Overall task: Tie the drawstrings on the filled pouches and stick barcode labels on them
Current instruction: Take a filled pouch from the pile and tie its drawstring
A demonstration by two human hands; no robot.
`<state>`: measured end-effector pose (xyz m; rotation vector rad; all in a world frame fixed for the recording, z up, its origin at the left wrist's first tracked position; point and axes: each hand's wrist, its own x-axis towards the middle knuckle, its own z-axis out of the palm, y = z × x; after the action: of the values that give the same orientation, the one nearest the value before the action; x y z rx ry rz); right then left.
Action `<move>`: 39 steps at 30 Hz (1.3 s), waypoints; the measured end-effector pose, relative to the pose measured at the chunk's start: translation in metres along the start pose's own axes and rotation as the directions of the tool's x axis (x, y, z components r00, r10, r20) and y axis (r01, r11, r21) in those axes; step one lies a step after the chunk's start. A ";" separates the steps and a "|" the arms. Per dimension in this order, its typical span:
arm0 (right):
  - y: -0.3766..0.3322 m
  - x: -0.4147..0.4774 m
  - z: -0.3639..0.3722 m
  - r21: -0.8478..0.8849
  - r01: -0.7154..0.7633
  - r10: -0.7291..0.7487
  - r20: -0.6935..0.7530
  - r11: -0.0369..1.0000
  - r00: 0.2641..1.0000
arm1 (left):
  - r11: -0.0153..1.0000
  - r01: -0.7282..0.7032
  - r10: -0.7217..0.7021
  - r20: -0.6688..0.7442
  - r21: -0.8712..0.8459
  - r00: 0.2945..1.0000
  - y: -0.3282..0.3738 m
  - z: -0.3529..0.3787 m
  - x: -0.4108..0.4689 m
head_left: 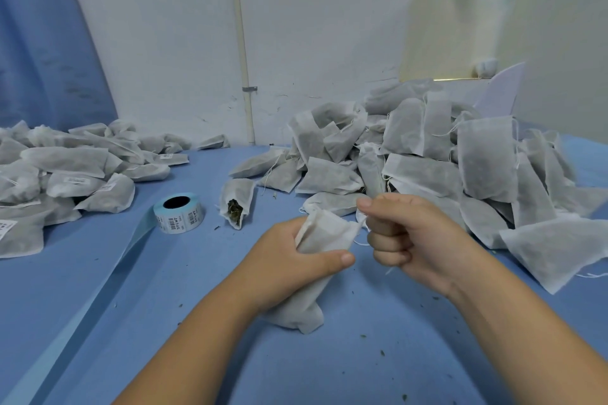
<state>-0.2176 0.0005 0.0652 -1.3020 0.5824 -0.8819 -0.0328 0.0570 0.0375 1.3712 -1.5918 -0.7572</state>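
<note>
My left hand [289,263] grips a white filled pouch [316,273] around its middle, holding it upright over the blue table. My right hand [404,233] is closed just right of the pouch's top, pinching its thin white drawstring [362,223] between thumb and forefinger. A roll of barcode labels [179,212] stands on the table to the left, its backing strip trailing toward the near left. An open pouch [237,202] with green leaves showing lies between the roll and my hands.
A big heap of unlabelled pouches [444,158] fills the right side up to the wall. A lower pile of labelled pouches [72,168] lies at the left. Small leaf crumbs dot the blue table cover [362,355].
</note>
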 end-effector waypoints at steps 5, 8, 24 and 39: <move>-0.004 0.000 0.000 0.076 0.044 -0.038 -0.086 0.996 0.996 | 0.987 -0.036 0.021 0.097 0.155 0.995 -0.002 0.001 -0.001; -0.016 -0.001 -0.010 0.234 0.119 -0.077 -0.179 0.965 0.981 | 0.981 0.008 -0.032 0.118 0.196 0.992 0.001 0.004 0.001; -0.012 -0.005 0.005 0.345 -0.010 -0.043 0.146 0.939 0.988 | 0.930 -0.366 0.366 -0.198 0.040 0.909 0.034 0.043 -0.005; -0.017 -0.008 -0.007 0.175 0.116 -0.119 0.010 0.978 0.993 | 0.985 -0.048 0.018 -0.186 -0.163 0.982 0.052 0.053 -0.014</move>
<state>-0.2318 0.0025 0.0793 -1.1938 0.4054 -0.9934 -0.1034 0.0762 0.0570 1.2527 -1.3720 -0.7053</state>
